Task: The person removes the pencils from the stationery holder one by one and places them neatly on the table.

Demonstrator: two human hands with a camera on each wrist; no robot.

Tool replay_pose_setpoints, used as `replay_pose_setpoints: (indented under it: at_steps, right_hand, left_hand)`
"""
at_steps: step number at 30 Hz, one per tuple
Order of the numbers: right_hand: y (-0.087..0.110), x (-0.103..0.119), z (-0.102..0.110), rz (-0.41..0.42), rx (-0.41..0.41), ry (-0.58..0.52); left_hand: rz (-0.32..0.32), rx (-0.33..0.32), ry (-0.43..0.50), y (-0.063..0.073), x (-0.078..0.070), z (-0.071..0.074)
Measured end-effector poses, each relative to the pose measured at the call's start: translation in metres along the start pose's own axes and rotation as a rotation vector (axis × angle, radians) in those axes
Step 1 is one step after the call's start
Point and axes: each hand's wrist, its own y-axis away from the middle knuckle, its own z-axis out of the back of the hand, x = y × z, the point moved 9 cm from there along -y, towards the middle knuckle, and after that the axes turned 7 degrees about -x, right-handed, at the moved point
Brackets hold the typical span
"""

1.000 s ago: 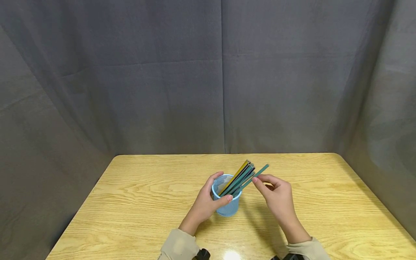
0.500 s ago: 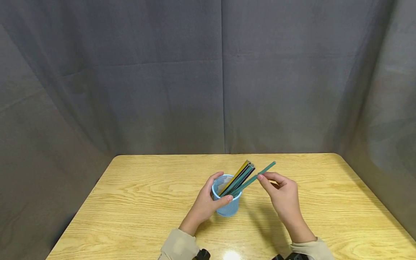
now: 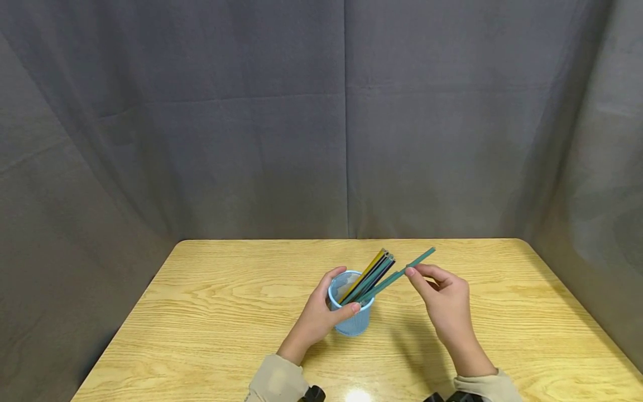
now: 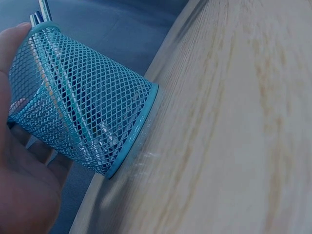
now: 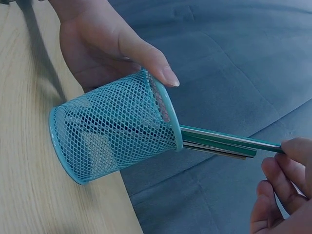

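My left hand (image 3: 316, 315) holds a light blue mesh pencil cup (image 3: 353, 325), the thumb over its near rim and the other fingers round its far left side. The cup's base appears to be on the table. Several pencils lean to the right in it: a yellow pencil (image 3: 363, 275), dark ones and green ones. To the right, my right hand (image 3: 446, 304) pinches a green pencil (image 3: 423, 256) between thumb and forefinger. In the right wrist view, that slanting green pencil (image 5: 239, 140) runs from the cup's mouth to my thumb; its lower end is inside the cup.
A wooden table (image 3: 211, 329) lies under both hands, its back edge against a grey curtain (image 3: 261, 167). Grey cloth also hangs at the left and right sides.
My right hand has moved right and slightly away from me, drawing the green pencil farther up out of the cup. The left hand and the cup have hardly moved.
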Motion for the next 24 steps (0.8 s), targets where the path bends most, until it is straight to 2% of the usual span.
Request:
replay_pose_setpoints:
  at_steps: [5, 8, 14, 24]
  right_hand:
    - [-0.001, 0.003, 0.002, 0.006, -0.012, -0.005]
    - [-0.001, 0.004, 0.004, 0.006, -0.022, -0.024]
    - [0.0, 0.008, 0.008, 0.013, -0.052, -0.073]
    - [0.0, 0.019, 0.011, 0.072, -0.073, -0.198]
  left_hand:
    - [0.0, -0.014, -0.009, -0.007, 0.018, 0.0]
    - [-0.011, -0.016, -0.012, -0.008, 0.023, 0.001]
    - [-0.03, -0.015, -0.018, -0.008, 0.024, 0.001]
    - [-0.05, -0.014, -0.019, -0.008, 0.02, 0.001]
